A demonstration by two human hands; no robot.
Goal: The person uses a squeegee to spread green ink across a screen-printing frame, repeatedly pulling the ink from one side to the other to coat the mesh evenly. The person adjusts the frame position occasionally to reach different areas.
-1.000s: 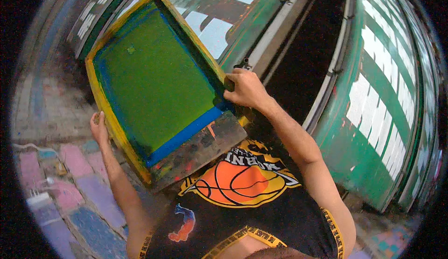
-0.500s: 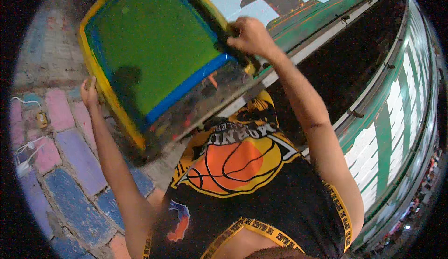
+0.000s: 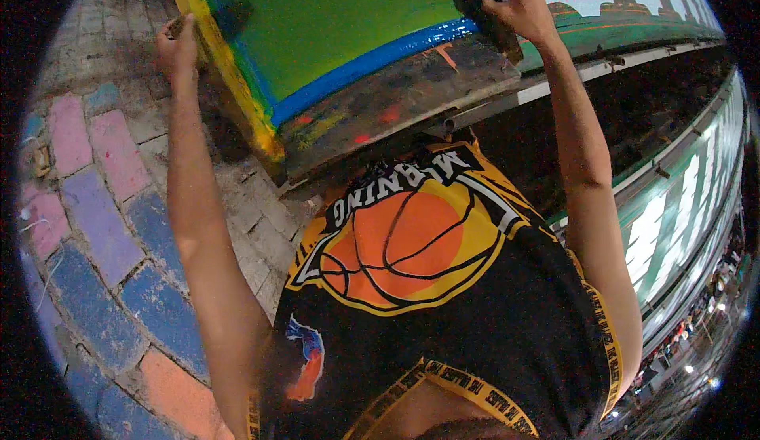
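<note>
A screen-printing frame [image 3: 277, 137] with yellow-stained wooden sides spans the top of the view. Its mesh [image 3: 340, 20] is green, bordered by a shiny blue band [image 3: 380, 53], and its near end is dark and smeared with red, yellow and orange paint. My left hand [image 3: 179, 44] is closed at the frame's left side, its fingers curled against the yellow edge. On the opposite side, my right hand [image 3: 521, 11] grips the dark right rail. The frame's far end runs out of view.
To the right, a long table's green and white edge [image 3: 617, 64] carries pale sheets with dark patterns. Another green-rimmed table [image 3: 673, 179] lies beyond a dark gap. Coloured bricks [image 3: 101, 226] pave the floor at left, with a thin white cable [image 3: 36, 224] on them.
The frame and both hands have shifted up and to the right in the view, and the frame sits less tilted. Both hands keep hold of its sides.
</note>
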